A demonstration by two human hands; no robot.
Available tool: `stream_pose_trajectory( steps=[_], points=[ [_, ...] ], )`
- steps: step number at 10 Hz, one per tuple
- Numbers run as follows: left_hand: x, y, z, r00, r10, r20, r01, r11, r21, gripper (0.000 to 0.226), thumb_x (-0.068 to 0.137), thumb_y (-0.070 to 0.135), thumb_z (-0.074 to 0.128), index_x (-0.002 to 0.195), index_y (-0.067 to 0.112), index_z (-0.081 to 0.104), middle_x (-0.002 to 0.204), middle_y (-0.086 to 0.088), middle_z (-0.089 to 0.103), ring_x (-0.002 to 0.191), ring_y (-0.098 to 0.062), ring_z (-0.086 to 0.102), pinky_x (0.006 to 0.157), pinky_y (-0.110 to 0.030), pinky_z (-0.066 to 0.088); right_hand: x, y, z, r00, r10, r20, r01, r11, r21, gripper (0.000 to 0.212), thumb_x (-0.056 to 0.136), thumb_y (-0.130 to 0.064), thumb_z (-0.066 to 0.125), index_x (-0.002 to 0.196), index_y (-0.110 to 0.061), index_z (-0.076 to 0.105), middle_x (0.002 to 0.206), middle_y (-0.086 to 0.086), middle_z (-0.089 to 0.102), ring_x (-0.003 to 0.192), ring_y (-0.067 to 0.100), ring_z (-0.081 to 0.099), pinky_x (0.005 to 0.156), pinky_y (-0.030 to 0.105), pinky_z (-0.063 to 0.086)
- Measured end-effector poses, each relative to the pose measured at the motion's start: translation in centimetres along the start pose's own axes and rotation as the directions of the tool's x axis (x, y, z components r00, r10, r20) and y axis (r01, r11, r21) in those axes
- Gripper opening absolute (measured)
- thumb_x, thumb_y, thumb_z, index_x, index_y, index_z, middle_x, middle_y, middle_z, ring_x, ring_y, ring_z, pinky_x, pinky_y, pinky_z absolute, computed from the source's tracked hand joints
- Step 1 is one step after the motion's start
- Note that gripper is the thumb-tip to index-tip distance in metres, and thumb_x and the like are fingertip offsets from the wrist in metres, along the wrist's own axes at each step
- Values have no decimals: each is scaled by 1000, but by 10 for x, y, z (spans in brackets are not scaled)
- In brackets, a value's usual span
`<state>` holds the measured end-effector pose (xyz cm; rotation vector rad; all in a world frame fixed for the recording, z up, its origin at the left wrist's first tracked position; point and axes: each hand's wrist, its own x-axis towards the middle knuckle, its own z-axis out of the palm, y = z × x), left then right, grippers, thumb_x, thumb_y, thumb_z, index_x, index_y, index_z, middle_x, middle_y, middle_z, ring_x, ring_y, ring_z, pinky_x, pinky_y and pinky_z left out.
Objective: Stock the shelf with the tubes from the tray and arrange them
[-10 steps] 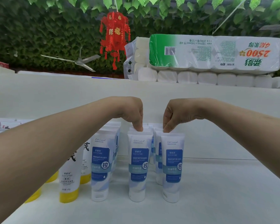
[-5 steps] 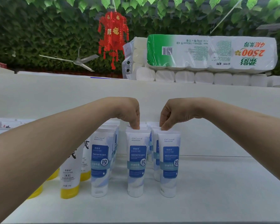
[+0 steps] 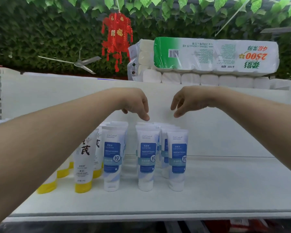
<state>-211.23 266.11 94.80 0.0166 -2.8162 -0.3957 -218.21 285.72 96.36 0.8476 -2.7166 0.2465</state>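
Three rows of white-and-blue tubes stand cap-down on the white shelf (image 3: pixel 225 190): a left row (image 3: pixel 112 158), a middle row (image 3: pixel 146 158) and a right row (image 3: pixel 178 160). My left hand (image 3: pixel 136 105) hovers just above the top of the middle row, fingers apart and empty. Above the right row hangs my right hand (image 3: pixel 185 101), also with loose fingers and holding nothing. Neither hand touches a tube. The tray is out of view.
White tubes with yellow caps (image 3: pixel 83 167) stand left of the blue ones, partly behind my left forearm. The shelf's back panel (image 3: pixel 234 132) rises behind. Packs of toilet paper (image 3: pixel 215 56) lie on top. A red lantern (image 3: pixel 117 36) hangs above.
Both hands have let go of the tube tops they pinched and risen a little, fingers opening. The front tubes of the middle and right rows now stand free.
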Motion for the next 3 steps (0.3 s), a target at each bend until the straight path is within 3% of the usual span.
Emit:
stream_pose_trajectory(
  steps=[1, 2, 3],
  points=[
    [-13, -3, -20, 999, 11, -53, -13, 999, -36, 43, 79, 30, 80, 117, 17, 64, 109, -4, 62, 101, -21, 59, 79, -32, 53, -9, -14, -14, 999, 12, -45, -10, 999, 44, 37, 80, -26, 80, 115, -21, 67, 116, 6, 66, 109, 27, 63, 92, 36, 52],
    [-28, -10, -37, 995, 18, -97, -25, 997, -67, 51, 77, 30, 81, 121, 14, 62, 107, -5, 62, 102, -22, 60, 82, -36, 55, -17, -33, -26, 997, 10, -72, -5, 998, 70, 45, 81, -25, 80, 122, -21, 63, 120, 7, 62, 116, 32, 60, 87, 34, 53],
    [-46, -16, -53, 987, 14, -160, -27, 996, -83, 53, 78, 28, 81, 124, 12, 61, 107, -5, 60, 105, -23, 60, 84, -36, 55, -28, -58, -38, 993, 25, -117, -18, 998, 64, 50, 80, -27, 80, 126, -23, 60, 125, 5, 57, 114, 29, 59, 66, 20, 47]
  ],
)
